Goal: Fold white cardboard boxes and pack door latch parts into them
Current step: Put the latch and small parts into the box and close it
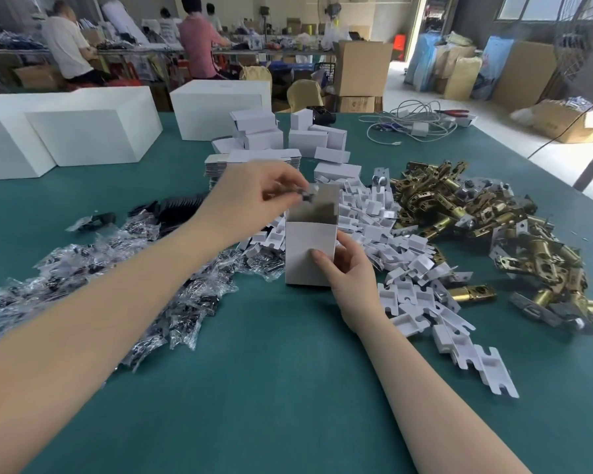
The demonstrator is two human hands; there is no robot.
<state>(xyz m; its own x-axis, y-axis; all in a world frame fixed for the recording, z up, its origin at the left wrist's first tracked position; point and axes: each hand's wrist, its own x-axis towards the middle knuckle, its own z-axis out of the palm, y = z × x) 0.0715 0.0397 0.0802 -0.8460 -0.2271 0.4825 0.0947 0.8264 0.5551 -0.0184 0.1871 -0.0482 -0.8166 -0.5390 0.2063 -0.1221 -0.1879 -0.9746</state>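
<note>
The green table (288, 388) carries everything, and the small white box (309, 254) standing upright near its middle serves as the landmark. Well behind the box to the left sit large white cartons (83, 135), with a stack of flat box blanks (250, 162) and some finished small boxes (308, 135) directly behind it. To the right of the box spreads the heap of brass latch bodies (486, 227), and between that heap and the box lies a drift of white plastic inserts (415, 275). To the left of the box are scattered clear bags of dark screws (124, 268). The right hand (344, 268) grips the box at its lower right corner, thumb on the near face, keeping it upright with its open top facing up. The left hand (254, 193) hovers just above and left of the opening, pinching a small bagged part (305, 195) between its fingertips; what the bag holds is too blurred to tell. The likely step is dropping that bag in. The bag could catch on the box's raised back flap and fall outside, since it hangs at the rim rather than over the centre, and the light box could tip if the single steadying hand loosens.
</note>
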